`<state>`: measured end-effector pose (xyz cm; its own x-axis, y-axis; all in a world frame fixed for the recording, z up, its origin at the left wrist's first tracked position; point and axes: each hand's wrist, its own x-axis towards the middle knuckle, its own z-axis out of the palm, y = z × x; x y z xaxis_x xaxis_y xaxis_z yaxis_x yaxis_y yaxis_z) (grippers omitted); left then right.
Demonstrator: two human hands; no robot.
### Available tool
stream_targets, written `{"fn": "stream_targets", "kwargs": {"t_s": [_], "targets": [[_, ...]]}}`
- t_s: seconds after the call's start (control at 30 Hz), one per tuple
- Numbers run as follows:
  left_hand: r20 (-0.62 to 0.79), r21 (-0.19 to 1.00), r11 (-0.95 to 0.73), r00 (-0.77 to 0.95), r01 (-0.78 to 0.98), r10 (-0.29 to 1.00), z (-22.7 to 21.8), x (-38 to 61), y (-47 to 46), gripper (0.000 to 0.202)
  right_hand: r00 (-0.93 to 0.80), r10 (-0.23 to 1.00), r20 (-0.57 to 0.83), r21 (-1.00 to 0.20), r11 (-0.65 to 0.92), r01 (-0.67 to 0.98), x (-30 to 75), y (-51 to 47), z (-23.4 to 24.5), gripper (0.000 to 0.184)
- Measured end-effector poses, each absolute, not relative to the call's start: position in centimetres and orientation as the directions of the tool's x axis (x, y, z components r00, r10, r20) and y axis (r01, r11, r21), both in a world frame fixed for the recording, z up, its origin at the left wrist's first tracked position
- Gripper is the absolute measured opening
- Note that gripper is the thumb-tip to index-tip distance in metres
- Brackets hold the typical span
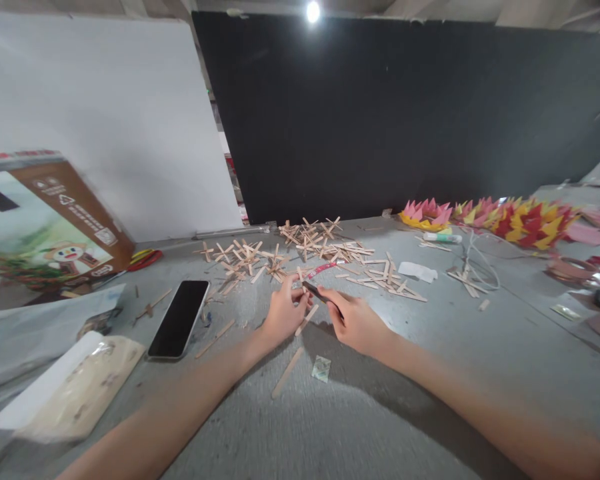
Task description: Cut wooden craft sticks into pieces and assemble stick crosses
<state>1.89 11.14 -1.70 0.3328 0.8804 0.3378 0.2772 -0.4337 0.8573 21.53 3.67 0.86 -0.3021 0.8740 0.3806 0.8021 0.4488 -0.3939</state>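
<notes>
My left hand point(281, 312) is closed, pinching a small wooden craft stick point(301, 275) that stands up from the fingertips. In my right hand point(357, 323) is a slim dark tool point(312, 289); its tip meets the stick at the left fingers. The tool's exact kind is hard to make out. Just below the left fingers lies a loose stick point(307, 321), and nearer to me there is a second loose stick point(287, 375). Beyond both hands spreads a heap of wooden sticks point(245, 259), many joined into crosses. A red patterned strip point(324, 268) lies among them.
A phone point(179, 320) and a plastic packet point(87, 387) lie at left, before a printed carton point(55, 227). A small square sachet point(321, 368) is between my forearms. Paper flowers point(535, 223), a glue tube point(442, 237) and a cable point(473, 257) are at right. A black panel point(380, 120) stands behind.
</notes>
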Motion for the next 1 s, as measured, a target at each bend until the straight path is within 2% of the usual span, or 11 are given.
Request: {"fn": "stream_targets", "kwargs": {"t_s": [0.17,0.47,0.6,0.77,0.93,1.0], "targets": [[0.360,0.822,-0.468,0.340,0.326,0.869,-2.0,1.7,11.4,0.035,-0.303,0.874,0.380,-0.374,0.445,0.814,21.6,3.5,1.7,0.043],[0.415,0.754,-0.543,0.372,0.370,0.830,-2.6,1.7,12.0,0.032,-0.343,0.894,0.289,-0.333,0.430,0.839,22.3,3.3,5.0,0.047],[0.406,0.751,-0.560,0.425,0.350,0.809,-2.9,1.8,11.7,0.033,-0.346,0.915,0.209,-0.295,0.397,0.869,23.1,2.9,7.1,0.046],[0.407,0.751,-0.583,0.477,0.310,0.779,-2.5,2.0,11.2,0.033,-0.358,0.915,0.188,-0.270,0.399,0.877,23.6,2.5,8.0,0.046],[0.413,0.806,-0.540,0.421,0.244,0.807,-1.9,1.8,11.2,0.063,-0.349,0.909,0.226,-0.271,0.403,0.874,23.0,2.2,7.9,0.050],[0.416,0.795,-0.550,0.431,0.256,0.801,-1.9,1.7,11.3,0.064,-0.352,0.910,0.219,-0.277,0.404,0.872,22.7,2.1,8.0,0.048]]}}
